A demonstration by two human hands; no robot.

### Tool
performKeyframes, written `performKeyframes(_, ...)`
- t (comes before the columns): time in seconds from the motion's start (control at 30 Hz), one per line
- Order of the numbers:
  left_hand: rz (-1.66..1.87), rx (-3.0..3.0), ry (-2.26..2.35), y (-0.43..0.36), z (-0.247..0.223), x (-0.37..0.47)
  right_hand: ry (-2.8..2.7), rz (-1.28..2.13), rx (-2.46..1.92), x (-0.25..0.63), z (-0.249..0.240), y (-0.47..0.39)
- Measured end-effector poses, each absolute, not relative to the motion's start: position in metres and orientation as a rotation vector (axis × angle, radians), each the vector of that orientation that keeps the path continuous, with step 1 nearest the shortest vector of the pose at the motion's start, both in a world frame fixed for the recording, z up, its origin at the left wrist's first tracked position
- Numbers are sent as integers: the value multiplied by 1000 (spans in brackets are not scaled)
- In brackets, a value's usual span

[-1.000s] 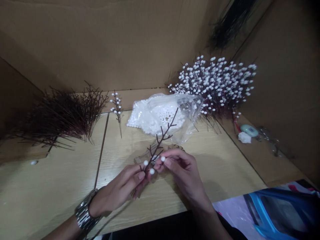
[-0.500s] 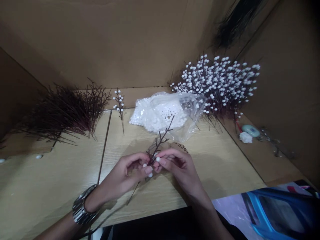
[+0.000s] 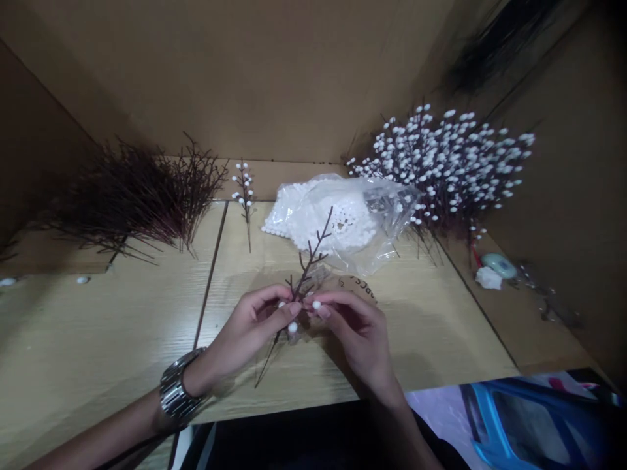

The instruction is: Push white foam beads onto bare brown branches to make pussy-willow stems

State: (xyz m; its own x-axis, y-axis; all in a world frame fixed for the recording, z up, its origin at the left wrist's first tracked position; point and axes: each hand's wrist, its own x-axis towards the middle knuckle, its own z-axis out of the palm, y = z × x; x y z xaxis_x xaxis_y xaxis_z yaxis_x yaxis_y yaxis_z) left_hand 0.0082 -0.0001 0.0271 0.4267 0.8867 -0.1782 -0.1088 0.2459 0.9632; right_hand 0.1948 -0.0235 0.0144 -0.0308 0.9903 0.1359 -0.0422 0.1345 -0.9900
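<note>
My left hand (image 3: pixel 262 320) is closed on a dark brown artificial twig (image 3: pixel 310 261), which slants up and away with its forked tip pointing toward the bag. A few white beads show on its lower part, beside my left fingers. Between thumb and forefinger, my right hand (image 3: pixel 355 323) pinches a white bead (image 3: pixel 316 305) close to the twig's right side. Whether that bead touches a twig end I cannot tell. Just beyond the hands lies a clear plastic bag (image 3: pixel 392 245) with a mass of white beads (image 3: pixel 298 212).
Bare brown twigs (image 3: pixel 147 196) are piled at left. One beaded twig (image 3: pixel 245 189) lies near the back edge. A big bunch of white-beaded twigs (image 3: pixel 441 163) stands at right, near a pale green oval object (image 3: pixel 498 266). Cardboard walls (image 3: pixel 220 78) surround the table.
The view has shifted a little. My left thumb has moved higher along the twig, and the bead in my right fingers sits slightly farther from the stem.
</note>
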Motion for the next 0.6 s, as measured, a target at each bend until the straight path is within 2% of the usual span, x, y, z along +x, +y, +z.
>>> performKeyframes(0.6, 923, 1047, 882, -3, 21, 13, -1228, 1109, -1075, 184, 12, -26)
